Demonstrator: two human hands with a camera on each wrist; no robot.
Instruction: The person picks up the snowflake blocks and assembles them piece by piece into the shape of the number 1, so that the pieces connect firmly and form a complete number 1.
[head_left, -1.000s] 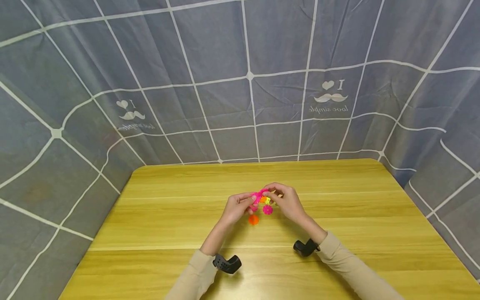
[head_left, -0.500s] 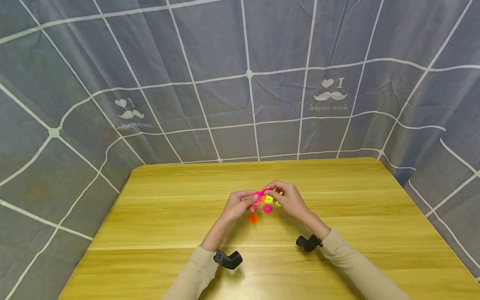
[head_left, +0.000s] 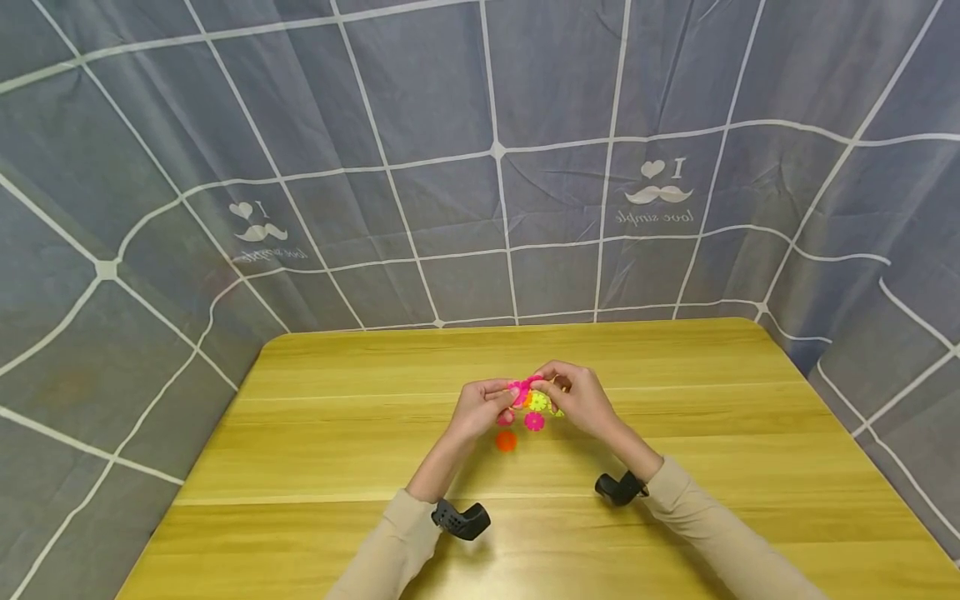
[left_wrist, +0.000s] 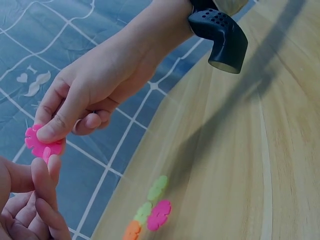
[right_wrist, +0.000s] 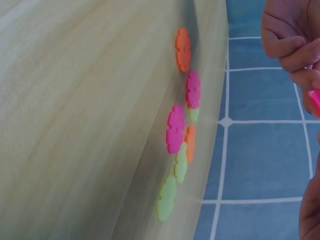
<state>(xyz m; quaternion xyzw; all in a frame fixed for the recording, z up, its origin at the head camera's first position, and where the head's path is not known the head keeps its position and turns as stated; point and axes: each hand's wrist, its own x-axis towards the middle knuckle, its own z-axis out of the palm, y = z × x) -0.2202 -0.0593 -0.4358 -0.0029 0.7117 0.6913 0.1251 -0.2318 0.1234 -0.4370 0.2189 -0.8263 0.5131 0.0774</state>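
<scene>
In the head view both hands meet above the middle of the table. My left hand pinches a pink flower-shaped disc between thumb and fingers. Just to its right, my right hand pinches another pink flower-shaped disc, held flat-side out in the left wrist view. The two discs touch or overlap; whether their slots interlock cannot be made out. Beneath the hands lie loose discs: a pink one, an orange one and a yellow-green one. Fingers partly cover the held discs.
More discs lie in a loose cluster on the wooden table, among them a second orange disc and a yellow-green disc. A grey curtain with white lines hangs behind the table's far edge.
Both hands keep their hold on the pink discs. The right hand has shifted slightly right, uncovering more of a yellow-green disc on the table.
</scene>
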